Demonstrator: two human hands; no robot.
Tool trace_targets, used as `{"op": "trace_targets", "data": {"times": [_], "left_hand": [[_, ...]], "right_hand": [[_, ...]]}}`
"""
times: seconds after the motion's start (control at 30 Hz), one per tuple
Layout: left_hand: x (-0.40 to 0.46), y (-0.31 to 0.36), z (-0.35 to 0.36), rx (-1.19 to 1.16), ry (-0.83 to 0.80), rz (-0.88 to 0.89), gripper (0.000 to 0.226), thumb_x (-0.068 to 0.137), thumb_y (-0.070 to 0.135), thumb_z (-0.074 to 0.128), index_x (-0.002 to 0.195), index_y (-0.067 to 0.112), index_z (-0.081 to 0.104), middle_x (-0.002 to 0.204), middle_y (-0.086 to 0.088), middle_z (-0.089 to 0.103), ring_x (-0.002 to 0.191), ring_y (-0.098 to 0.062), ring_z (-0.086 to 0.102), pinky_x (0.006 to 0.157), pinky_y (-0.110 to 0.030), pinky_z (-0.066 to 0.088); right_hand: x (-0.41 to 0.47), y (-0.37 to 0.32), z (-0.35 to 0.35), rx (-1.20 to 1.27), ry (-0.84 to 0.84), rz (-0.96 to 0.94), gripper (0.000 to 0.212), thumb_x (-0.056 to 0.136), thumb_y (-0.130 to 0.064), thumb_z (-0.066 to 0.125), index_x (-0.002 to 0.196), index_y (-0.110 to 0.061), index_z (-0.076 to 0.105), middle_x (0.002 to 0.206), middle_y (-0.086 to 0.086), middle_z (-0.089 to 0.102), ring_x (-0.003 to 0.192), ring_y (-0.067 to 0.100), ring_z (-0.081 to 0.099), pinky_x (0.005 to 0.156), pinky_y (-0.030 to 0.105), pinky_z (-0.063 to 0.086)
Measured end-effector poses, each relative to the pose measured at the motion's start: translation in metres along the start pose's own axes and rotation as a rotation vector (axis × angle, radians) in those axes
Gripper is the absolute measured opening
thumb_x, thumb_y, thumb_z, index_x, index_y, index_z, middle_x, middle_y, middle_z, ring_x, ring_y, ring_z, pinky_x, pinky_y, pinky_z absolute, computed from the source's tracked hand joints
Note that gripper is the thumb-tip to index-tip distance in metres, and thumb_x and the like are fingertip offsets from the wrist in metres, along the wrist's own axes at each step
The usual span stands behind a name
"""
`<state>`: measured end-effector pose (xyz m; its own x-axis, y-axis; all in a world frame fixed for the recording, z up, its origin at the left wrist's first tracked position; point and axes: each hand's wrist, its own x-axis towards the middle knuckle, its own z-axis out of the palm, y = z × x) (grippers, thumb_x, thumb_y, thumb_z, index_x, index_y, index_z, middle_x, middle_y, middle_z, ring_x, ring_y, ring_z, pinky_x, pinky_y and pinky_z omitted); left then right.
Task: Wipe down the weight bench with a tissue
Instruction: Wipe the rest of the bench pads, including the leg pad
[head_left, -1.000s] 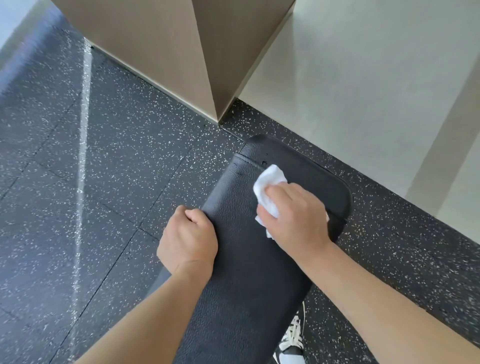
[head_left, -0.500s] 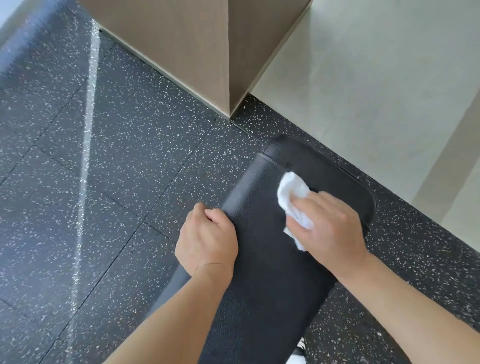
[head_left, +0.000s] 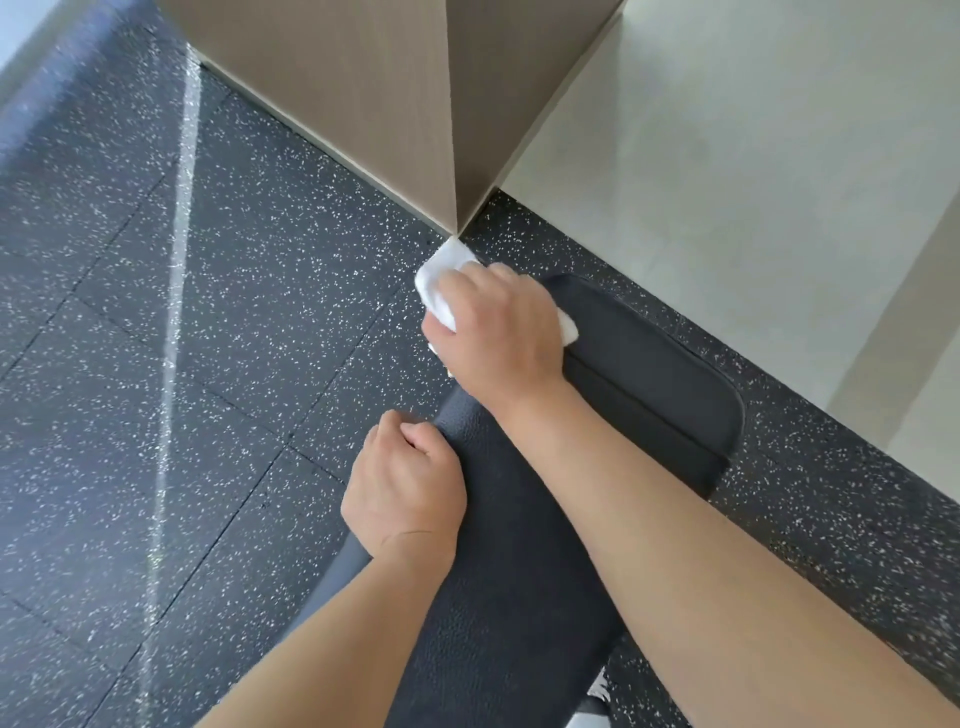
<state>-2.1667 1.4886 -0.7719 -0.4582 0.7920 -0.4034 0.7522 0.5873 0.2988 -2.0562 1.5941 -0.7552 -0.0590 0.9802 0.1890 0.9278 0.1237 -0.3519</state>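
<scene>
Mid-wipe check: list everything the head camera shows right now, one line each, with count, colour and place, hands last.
bench: one, black padded, running from bottom centre up to centre right.
tissue: one, white, at the bench's far left corner, under the right hand.
floor: one, black with white speckles, all around the bench.
column: one, tan wood-look, top centre, standing on the floor.
pale floor: one area, cream, top right.
shoe: one, partly seen, white and black, bottom edge beside the bench.
left hand: one, curled over the bench's left edge.
right hand: one, pressing the tissue at the far left corner.
</scene>
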Motion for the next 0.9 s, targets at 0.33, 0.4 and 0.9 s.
{"op": "trace_targets", "data": {"times": [0.33,0.4,0.9], "left_hand": [[0.001,-0.002,0.000,0.030,0.023,0.025,0.035,0.091,0.034,0.020,0.084,0.024,0.054,0.080,0.001,0.058,0.077,-0.032,0.051,0.071,-0.038,0.036],[0.001,-0.003,0.001,0.032,0.027,0.026,0.035,0.091,0.034,0.020,0.082,0.023,0.052,0.078,0.002,0.057,0.076,-0.032,0.051,0.070,-0.038,0.035],[0.002,0.001,0.000,0.080,0.039,0.001,0.037,0.088,0.034,0.021,0.081,0.022,0.055,0.067,0.005,0.043,0.077,-0.035,0.049,0.072,-0.040,0.035]], "right_hand": [[-0.137,0.078,-0.055,0.039,0.010,-0.170,0.010,0.090,-0.017,0.067,0.081,-0.013,0.068,0.070,0.002,0.053,0.062,0.024,0.038,0.054,0.039,0.037],[-0.187,0.117,-0.077,-0.009,-0.023,-0.125,0.006,0.092,-0.017,0.070,0.090,-0.011,0.071,0.073,0.002,0.054,0.063,0.025,0.038,0.055,0.041,0.040],[-0.055,0.011,-0.024,0.106,0.090,0.136,0.019,0.078,-0.021,0.078,0.074,-0.012,0.060,0.067,0.005,0.058,0.060,0.028,0.053,0.052,0.035,0.030]]}}
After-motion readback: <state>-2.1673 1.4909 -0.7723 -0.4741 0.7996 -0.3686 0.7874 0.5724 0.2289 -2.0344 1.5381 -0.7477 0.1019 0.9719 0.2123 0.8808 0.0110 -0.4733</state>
